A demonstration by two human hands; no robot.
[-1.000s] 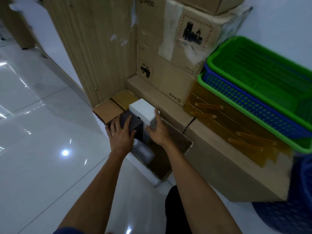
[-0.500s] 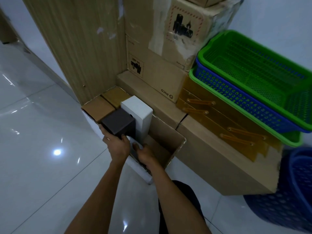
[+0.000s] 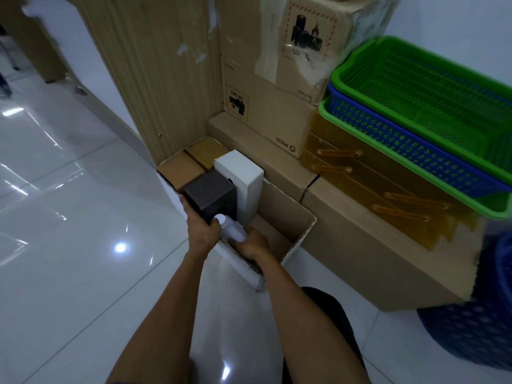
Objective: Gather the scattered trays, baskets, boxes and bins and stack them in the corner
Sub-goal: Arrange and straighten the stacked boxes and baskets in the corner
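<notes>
An open cardboard box [image 3: 296, 239] sits on the floor against a stack of cartons. Inside it stand a dark brown box [image 3: 207, 195], a tall white box [image 3: 243, 176] and two small tan boxes [image 3: 182, 170]. My left hand [image 3: 201, 231] grips the near lower edge of the dark brown box. My right hand [image 3: 253, 245] is inside the open box, curled round the lower end of a white bottle [image 3: 231, 230] that lies tilted against the brown box. Green and blue plastic baskets [image 3: 432, 106] sit nested on the long carton to the right.
Stacked cardboard cartons [image 3: 277, 106] and a wooden panel [image 3: 155, 79] fill the corner behind. Amber plastic trays [image 3: 388, 189] lie under the baskets. A blue round basket [image 3: 476, 322] stands at the right edge. Glossy white tile floor [image 3: 69, 245] spreads to the left.
Both hands dropped from the tops of the brown and white boxes to the box's near edge. The right hand then took hold of the white bottle and tilted it up.
</notes>
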